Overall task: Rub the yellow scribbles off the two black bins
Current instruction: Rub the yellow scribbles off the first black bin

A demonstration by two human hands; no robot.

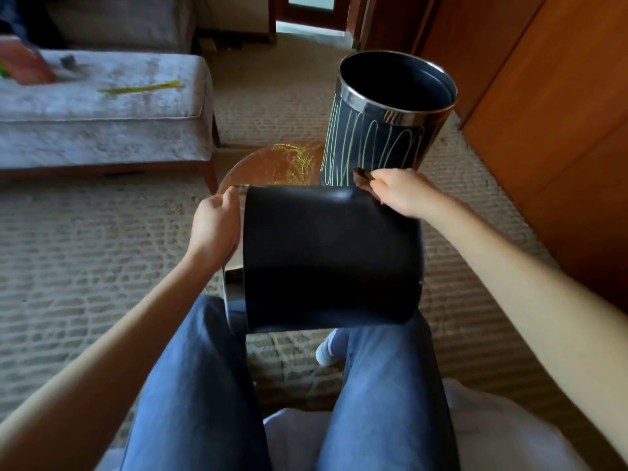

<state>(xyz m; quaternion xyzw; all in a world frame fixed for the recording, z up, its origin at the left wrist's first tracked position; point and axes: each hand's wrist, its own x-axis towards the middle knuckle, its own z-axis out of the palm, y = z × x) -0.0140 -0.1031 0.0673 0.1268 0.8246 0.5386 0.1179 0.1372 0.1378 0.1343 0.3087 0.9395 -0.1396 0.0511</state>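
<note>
The black bin (329, 256), lying sideways across the person's knees, looks light, stiff and slick, so the left hand (215, 224) gripping its chrome rim (234, 294) seems the sound hold while the right hand (404, 193) pinches a brown cloth (362, 175) at its base.

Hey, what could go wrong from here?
The held bin lies on its side across your knees, gripped at the rim by your left hand; hard rubbing could roll it off. The scribbled bin stands just beyond your right hand and cloth; a long stroke could knock it over.
</note>
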